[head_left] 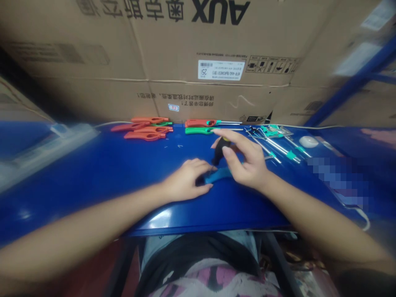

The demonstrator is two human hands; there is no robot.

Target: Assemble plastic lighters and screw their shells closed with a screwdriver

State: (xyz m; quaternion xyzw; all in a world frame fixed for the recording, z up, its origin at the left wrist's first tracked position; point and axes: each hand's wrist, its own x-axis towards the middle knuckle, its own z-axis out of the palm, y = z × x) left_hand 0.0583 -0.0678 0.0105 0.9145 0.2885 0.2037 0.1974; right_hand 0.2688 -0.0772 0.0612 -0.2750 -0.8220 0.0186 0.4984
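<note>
My left hand (193,179) grips one end of a blue lighter handle (220,176) that lies just over the table, with thumb and fingers closed round it. In my right hand (247,159) is a small screwdriver (219,151) with a black and yellow grip, held between thumb and fingers. Its shaft slants down to the blue handle near my left fingertips; the exact contact of the tip is blurred. Behind my right hand lie a red lighter (201,123) and a green lighter (198,130), both with metal tubes.
Several orange-red handles (145,134) lie back left on the blue table (108,165). Metal tubes with teal parts (278,144) are heaped back right, near a white round object (308,142). A large cardboard box (173,49) stands behind; a white power strip (46,152) lies left.
</note>
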